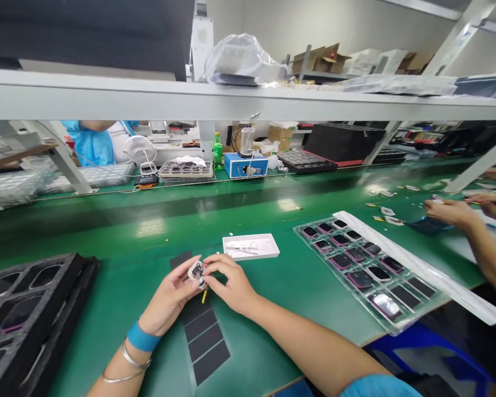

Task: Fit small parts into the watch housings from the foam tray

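My left hand [176, 295], with a blue band and bangles on its wrist, grips a small white watch case [196, 271] between thumb and fingers. The case's open inner side, with small electronic parts, faces up. My right hand [233, 286] closes its thumb and fingertips on the right edge of the same case. A yellow tab [204, 296] hangs below it. Under the hands lies a strip of black rectangular sheets [209, 336] on the green bench. Just beyond them sits a shallow white box [268, 245] with tweezers [243, 250] and tiny bits in it.
On the right stands a clear tray [300, 234] of watch screens, beside a long white strip [421, 270]. Black foam trays [66, 298] are stacked at the left. A co-worker's hands [458, 212] work at far right. A white shelf beam [248, 105] crosses above the bench.
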{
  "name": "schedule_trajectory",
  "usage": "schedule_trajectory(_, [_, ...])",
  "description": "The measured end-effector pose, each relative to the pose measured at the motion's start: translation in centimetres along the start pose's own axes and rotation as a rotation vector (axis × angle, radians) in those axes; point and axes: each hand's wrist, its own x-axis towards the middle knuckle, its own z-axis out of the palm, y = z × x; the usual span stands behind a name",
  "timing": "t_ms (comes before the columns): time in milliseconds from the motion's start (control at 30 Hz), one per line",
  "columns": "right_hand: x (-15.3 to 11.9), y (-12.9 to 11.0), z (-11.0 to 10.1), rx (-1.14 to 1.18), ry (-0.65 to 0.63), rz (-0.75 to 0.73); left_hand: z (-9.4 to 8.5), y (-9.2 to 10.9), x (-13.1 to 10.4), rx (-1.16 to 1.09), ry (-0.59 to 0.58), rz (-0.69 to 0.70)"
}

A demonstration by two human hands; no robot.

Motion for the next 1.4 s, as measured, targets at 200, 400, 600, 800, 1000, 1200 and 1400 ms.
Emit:
schedule_trajectory(200, [-0.1,0.1,-0.3,0.023,-0.048,0.05,-0.3,-0.6,0.3,0.047,0.009,0.064])
schedule_trajectory(400, [0.1,-0.1,-0.7,0.031,-0.106,0.06,0.0,-0.5,0.0,0.105,0.042,0.084])
schedule_trajectory(600, [0.0,-0.1,-0.5,-0.07,-0.095,0.048,0.1,-0.9,0.1,0.043,0.049,0.03])
schedule_trajectory(800, [-0.2,-0.7,-0.4,-0.303,-0.117,-0.209,-0.1,-0.9,0.1,-0.099,0.01,-0.026])
schedule_trajectory(1000, [1.6,0.8,-3.7,-0.355,0.184,-0.03,-0.6,-0.6,-0.1,-0.163,-0.015,-0.062])
schedule_trajectory(1200, [2.3,1.7,-4.3,-0.049,0.277,0.289,-0.8,-0.8,-0.3,-0.128,-0.09,-0.058])
schedule_trajectory(1400, [0.4,-1.0,-1.0,0.02,0.058,0.213,-0.4,-0.6,-0.1,-0.066,-0.145,0.004])
